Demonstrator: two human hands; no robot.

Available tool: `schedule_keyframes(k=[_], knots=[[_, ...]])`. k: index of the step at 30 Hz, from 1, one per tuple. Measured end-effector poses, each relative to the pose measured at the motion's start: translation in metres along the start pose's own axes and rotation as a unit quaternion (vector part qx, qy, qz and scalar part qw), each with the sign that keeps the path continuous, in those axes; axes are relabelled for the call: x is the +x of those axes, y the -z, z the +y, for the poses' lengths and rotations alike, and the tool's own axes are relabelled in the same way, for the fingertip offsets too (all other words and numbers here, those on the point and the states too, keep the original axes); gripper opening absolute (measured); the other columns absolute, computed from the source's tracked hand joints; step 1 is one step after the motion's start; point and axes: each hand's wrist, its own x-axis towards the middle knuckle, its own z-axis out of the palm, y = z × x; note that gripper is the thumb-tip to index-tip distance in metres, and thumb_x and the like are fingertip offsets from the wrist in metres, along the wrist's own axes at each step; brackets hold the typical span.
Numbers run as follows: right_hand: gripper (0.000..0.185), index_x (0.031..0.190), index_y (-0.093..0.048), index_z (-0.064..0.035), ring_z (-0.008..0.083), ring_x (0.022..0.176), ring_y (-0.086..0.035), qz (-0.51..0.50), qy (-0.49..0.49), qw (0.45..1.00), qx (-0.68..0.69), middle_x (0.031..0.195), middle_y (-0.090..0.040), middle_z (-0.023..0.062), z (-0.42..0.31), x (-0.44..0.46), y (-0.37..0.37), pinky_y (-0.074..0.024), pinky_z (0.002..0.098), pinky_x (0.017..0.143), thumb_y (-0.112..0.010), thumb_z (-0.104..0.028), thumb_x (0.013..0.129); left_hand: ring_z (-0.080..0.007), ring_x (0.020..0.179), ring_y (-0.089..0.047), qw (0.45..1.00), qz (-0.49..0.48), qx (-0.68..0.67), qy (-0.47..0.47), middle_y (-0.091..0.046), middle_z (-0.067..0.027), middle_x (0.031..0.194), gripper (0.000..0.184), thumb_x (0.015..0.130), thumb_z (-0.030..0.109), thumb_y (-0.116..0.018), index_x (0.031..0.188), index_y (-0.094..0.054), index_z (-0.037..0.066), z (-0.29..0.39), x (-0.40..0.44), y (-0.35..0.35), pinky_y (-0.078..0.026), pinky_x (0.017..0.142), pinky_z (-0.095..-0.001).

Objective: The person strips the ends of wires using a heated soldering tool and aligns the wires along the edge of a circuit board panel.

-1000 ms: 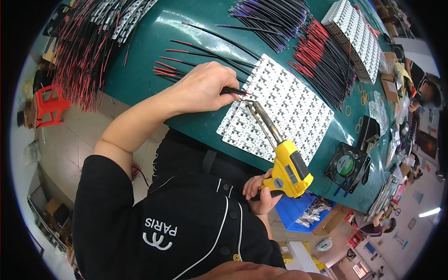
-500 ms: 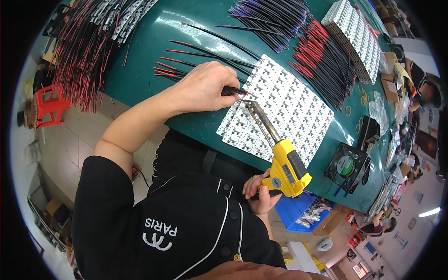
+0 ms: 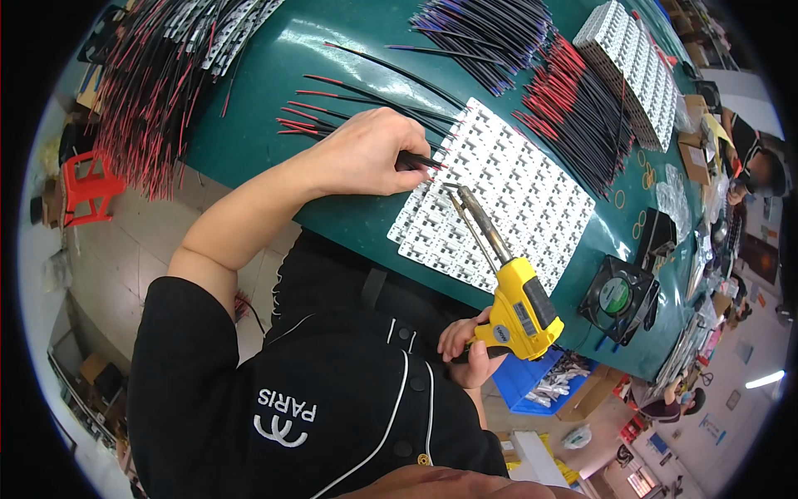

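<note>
My left hand is closed in a pinch on several black wires, at the left edge of a white circuit board panel. Their red-tipped far ends fan out over the table behind the hand. My right hand grips a yellow soldering gun by its handle. The gun's metal barrel and thin solder feed tube point up and left over the panel. Its tip stands just right of the pinched wire ends, with a small gap. Under this panel, another white panel edge shows at the left.
Bundles of black wires lie behind the panel, and more wires hang over the table's left edge. Stacked panels stand at the back right. A black fan sits at right. Below the edge is a blue bin. People work farther off.
My right hand has drawn the soldering gun a little right and down, so its tip is farther from the wire ends. My left hand stays nearly in place.
</note>
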Motion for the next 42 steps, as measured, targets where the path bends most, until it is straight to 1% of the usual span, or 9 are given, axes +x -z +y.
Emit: schedule_keyframes(k=[4,13,22,28,31,37,40,42], knots=[[0.042,0.101,-0.038,0.0002,0.0155,0.037,-0.042,-0.005,-0.007,1.000,0.006,0.051,-0.043,0.0053,0.003,-0.001,0.002,-0.0397,0.0285,0.039,-0.064,-0.026,0.082,-0.0253,0.058,-0.055,1.000,-0.018,0.001,0.002,-0.056,-0.0108,0.067,0.016,0.070,0.009,-0.072,0.076,-0.064,-0.004,0.000,0.001,0.000,-0.042,0.054,-0.0330],[0.040,0.102,-0.038,0.0005,0.0155,0.037,-0.042,-0.013,-0.008,1.000,0.002,0.051,-0.043,0.0056,0.005,-0.003,0.003,-0.0398,0.0285,0.040,-0.063,-0.025,0.083,-0.0212,0.057,-0.057,0.999,-0.039,-0.030,0.003,-0.057,-0.0092,0.067,0.017,0.070,0.008,-0.071,0.079,-0.064,-0.004,-0.005,0.003,0.002,-0.044,0.054,-0.0304],[0.041,0.103,-0.038,0.0018,0.0155,0.038,-0.043,0.000,-0.019,1.000,-0.008,0.051,-0.043,0.0060,0.005,-0.005,0.002,-0.0396,0.0283,0.040,-0.062,-0.022,0.081,-0.0203,0.058,-0.059,0.998,-0.059,-0.022,-0.017,-0.058,-0.0090,0.068,0.014,0.070,0.006,-0.070,0.080,-0.065,-0.003,-0.001,0.004,0.003,-0.045,0.054,-0.0297],[0.043,0.104,-0.037,0.0041,0.0157,0.038,-0.042,0.007,-0.022,1.000,-0.017,0.051,-0.043,0.0060,0.004,-0.006,0.001,-0.0397,0.0285,0.040,-0.062,-0.022,0.080,-0.0209,0.058,-0.059,0.998,-0.056,-0.007,-0.033,-0.058,-0.0091,0.069,0.013,0.070,0.005,-0.070,0.080,-0.066,-0.002,-0.002,0.004,0.002,-0.046,0.054,-0.0299],[0.047,0.108,-0.037,0.0064,0.0157,0.038,-0.042,0.006,-0.019,1.000,-0.019,0.051,-0.042,0.0058,0.005,-0.007,0.002,-0.0394,0.0284,0.040,-0.062,-0.022,0.081,-0.0210,0.059,-0.059,0.998,-0.058,-0.003,-0.033,-0.058,-0.0089,0.069,0.013,0.070,0.006,-0.070,0.080,-0.066,-0.002,-0.002,0.004,0.002,-0.046,0.054,-0.0299],[0.057,0.117,-0.034,0.0082,0.0159,0.037,-0.042,0.009,0.020,1.000,-0.004,0.051,-0.043,0.0054,-0.001,-0.005,-0.001,-0.0391,0.0285,0.038,-0.064,-0.025,0.082,-0.0213,0.060,-0.059,0.997,-0.054,0.012,-0.048,-0.058,-0.0086,0.069,0.013,0.070,0.005,-0.071,0.079,-0.066,-0.002,0.000,0.005,0.005,-0.046,0.055,-0.0300],[0.058,0.120,-0.033,0.0078,0.0155,0.037,-0.042,0.007,0.035,0.999,0.001,0.052,-0.043,0.0054,-0.004,-0.003,0.001,-0.0390,0.0283,0.038,-0.063,-0.026,0.083,-0.0222,0.061,-0.060,1.000,-0.007,0.012,-0.026,-0.058,-0.0088,0.070,0.012,0.070,0.005,-0.070,0.079,-0.065,-0.002,-0.002,0.005,0.005,-0.046,0.056,-0.0304],[0.058,0.120,-0.033,0.0078,0.0153,0.037,-0.042,0.006,0.039,0.999,0.007,0.052,-0.043,0.0053,-0.004,-0.002,0.001,-0.0389,0.0281,0.038,-0.063,-0.026,0.083,-0.0258,0.066,-0.060,1.000,-0.014,0.025,-0.012,-0.059,-0.0094,0.073,0.016,0.071,0.010,-0.070,0.080,-0.066,-0.002,-0.002,0.006,0.008,-0.046,0.060,-0.0342]])
